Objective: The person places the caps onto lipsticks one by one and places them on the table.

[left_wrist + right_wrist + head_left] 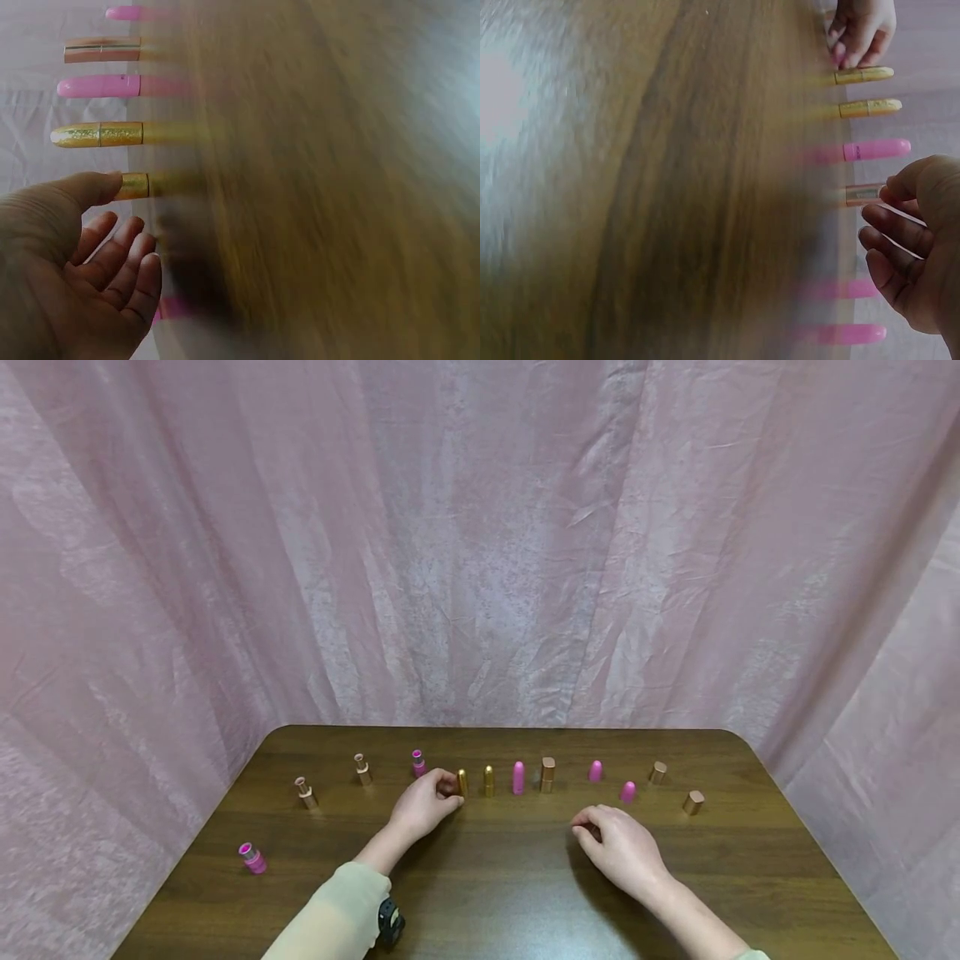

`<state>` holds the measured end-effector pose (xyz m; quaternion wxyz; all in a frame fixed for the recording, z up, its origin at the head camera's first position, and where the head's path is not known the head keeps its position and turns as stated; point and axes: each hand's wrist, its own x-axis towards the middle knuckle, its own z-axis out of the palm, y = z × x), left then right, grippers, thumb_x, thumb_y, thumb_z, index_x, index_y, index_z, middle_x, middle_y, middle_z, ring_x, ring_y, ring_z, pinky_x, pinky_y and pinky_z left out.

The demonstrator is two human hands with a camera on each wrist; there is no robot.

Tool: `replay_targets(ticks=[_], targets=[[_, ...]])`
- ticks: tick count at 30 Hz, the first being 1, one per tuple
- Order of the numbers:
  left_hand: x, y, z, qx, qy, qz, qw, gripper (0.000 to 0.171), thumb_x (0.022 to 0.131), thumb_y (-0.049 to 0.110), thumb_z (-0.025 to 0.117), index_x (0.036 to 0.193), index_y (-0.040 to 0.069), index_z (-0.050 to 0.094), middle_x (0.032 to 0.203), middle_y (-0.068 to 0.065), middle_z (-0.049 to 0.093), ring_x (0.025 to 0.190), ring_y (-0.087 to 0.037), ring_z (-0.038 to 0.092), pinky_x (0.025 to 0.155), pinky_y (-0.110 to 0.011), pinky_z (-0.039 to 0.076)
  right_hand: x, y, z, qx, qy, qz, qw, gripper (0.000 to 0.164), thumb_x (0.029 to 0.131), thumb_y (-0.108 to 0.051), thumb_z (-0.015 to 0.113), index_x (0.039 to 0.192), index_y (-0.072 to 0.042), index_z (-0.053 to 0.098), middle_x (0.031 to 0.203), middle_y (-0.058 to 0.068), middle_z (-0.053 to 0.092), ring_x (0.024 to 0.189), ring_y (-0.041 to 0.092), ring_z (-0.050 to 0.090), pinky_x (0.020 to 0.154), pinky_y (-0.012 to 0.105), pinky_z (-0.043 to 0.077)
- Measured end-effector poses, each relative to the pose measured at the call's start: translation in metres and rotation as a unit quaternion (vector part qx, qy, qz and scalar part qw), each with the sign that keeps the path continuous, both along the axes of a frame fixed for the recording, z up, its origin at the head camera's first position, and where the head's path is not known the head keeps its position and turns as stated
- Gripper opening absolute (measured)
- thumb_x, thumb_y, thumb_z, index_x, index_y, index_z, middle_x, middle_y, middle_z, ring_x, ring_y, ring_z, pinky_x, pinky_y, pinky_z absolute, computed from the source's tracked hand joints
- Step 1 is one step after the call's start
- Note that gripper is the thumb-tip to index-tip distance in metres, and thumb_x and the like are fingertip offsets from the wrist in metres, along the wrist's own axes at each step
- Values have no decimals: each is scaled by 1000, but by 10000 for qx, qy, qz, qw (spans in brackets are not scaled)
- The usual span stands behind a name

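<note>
In the head view my left hand [425, 803] is right beside the left one of two upright gold lipsticks [462, 782]. Its thumb overlaps that tube [136, 185] in the left wrist view, while the fingers curve loosely below, apart from the thumb. My right hand [619, 850] hovers over the table with loosely bent fingers and holds nothing. The second gold lipstick [489, 781], a capped pink lipstick [518, 777] and a capped rose-gold lipstick [547, 774] continue the row to the right. In the right wrist view, fingertips overlap the rose-gold tube [862, 195].
Uncapped rose-gold lipsticks [306, 792] and pink ones, one [252, 857] nearest the front, stand on the left of the wooden table [495, 893]. To the right are pink caps [596, 771] and rose-gold caps [693, 802]. A pink curtain [480, 543] hangs behind.
</note>
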<state>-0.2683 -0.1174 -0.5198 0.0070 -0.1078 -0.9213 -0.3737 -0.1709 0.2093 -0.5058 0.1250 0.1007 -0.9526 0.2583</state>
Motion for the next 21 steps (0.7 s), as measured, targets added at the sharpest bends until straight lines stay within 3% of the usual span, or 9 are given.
replay_targets(ticks=[6,13,21], targets=[[14,-11,6,-697,277,-81,9972,27,89,29,77,110,12,71,99,3,70,90,-15,65,80,-42,52,0,15,6,-8,107,-79,9999,7,92,-18,75,98,-21,75,86,-17,63,77,6,57,71,35,49],[38,-11,11,-1311,1016,-502,9849,22,89,30,77,104,15,73,92,6,67,88,-16,65,76,-38,52,2,40,11,-81,290,-250,9992,9,93,-16,73,101,-19,76,96,-10,71,81,10,62,71,39,50],[63,-1,23,-1784,1435,-1152,9666,29,93,29,76,115,10,72,109,-1,71,99,-20,66,92,-43,51,4,71,24,-125,280,-538,9981,14,96,-16,67,107,-15,76,94,-6,69,81,13,62,69,42,50]])
